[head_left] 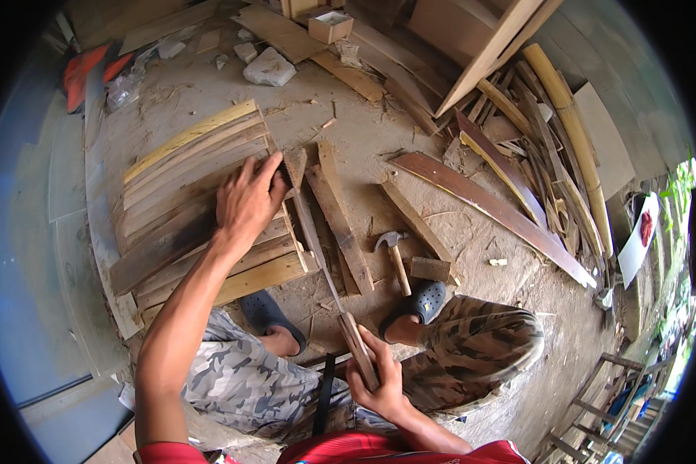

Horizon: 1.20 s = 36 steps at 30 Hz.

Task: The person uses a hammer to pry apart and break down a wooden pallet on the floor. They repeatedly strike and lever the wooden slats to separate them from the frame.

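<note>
My left hand presses flat on a panel of wooden slats lying on the dusty ground, fingers near its right edge. My right hand grips the wooden handle of a hand saw. The saw's thin blade runs up from that handle to the slats' right edge, just beside my left fingertips. My knees in camouflage trousers and dark clogs frame the saw.
A hammer and a small wood block lie right of the saw. Loose planks, a long dark board, bamboo poles, a small box and white rubble lie around.
</note>
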### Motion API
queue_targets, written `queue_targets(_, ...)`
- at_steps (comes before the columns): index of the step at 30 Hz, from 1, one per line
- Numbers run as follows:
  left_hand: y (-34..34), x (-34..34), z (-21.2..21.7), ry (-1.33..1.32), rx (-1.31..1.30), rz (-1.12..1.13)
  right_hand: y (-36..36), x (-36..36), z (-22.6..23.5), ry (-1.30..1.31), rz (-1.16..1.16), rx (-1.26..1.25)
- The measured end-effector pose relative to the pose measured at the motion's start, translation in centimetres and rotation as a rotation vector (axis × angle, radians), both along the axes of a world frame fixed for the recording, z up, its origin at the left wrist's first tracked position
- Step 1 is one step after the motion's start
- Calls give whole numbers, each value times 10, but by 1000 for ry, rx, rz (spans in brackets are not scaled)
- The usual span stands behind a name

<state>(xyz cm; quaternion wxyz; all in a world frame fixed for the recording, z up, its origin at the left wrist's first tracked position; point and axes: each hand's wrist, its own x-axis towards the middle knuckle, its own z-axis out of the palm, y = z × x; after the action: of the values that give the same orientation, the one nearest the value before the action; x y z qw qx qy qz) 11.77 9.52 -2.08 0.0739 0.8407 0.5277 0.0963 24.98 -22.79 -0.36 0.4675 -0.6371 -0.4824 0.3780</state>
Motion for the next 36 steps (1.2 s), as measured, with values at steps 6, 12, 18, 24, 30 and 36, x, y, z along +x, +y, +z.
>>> queue_targets(6,4,-4,-9,-79,-73,1,95,-11,1,103,-79,-11)
queue_targets(12,-3,3,0,-132,45,-8,38,-6,-7,24,-55,9)
queue_targets(18,0,4,-5,-109,214,-85,39,-6,-12,-11,-67,65)
queue_targets(24,4,-1,-17,-107,224,-79,133,-10,-5,-101,-101,158)
queue_targets(30,1,1,-6,-171,254,-35,-7,-7,-10,-182,-4,122)
queue_targets(36,7,-4,-22,-231,271,-59,91,-14,-6,-23,-78,-49)
